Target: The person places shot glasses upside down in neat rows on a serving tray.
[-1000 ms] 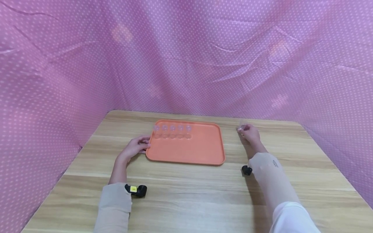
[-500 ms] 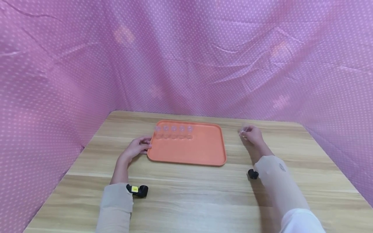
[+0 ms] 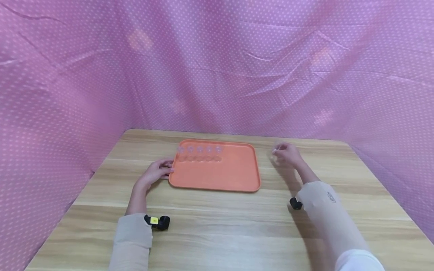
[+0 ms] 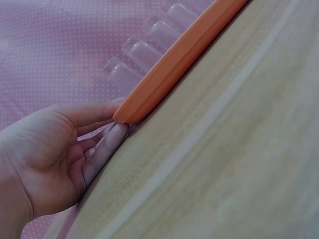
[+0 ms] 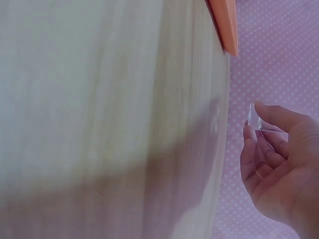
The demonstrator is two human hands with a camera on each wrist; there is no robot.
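An orange tray (image 3: 234,173) lies on the wooden table, with a row of several small clear cups (image 3: 200,154) standing along the far left part of it. My left hand (image 3: 156,171) holds the tray's left edge; in the left wrist view its digits lie above and below the orange rim (image 4: 164,69). To the right of the tray, my right hand (image 3: 288,154) pinches one more clear cup (image 5: 254,118) between thumb and fingers. That cup is see-through and partly covered by the fingers.
The wooden table (image 3: 217,233) reaches back to a pink dotted curtain (image 3: 217,75), which encloses the back and sides. Black wrist cameras sit at the left sleeve (image 3: 133,233) and the right sleeve (image 3: 322,207).
My right hand, with the clear cup in it, has shifted slightly left, and its shadow lies farther from it on the table. My left hand stays at the tray's edge.
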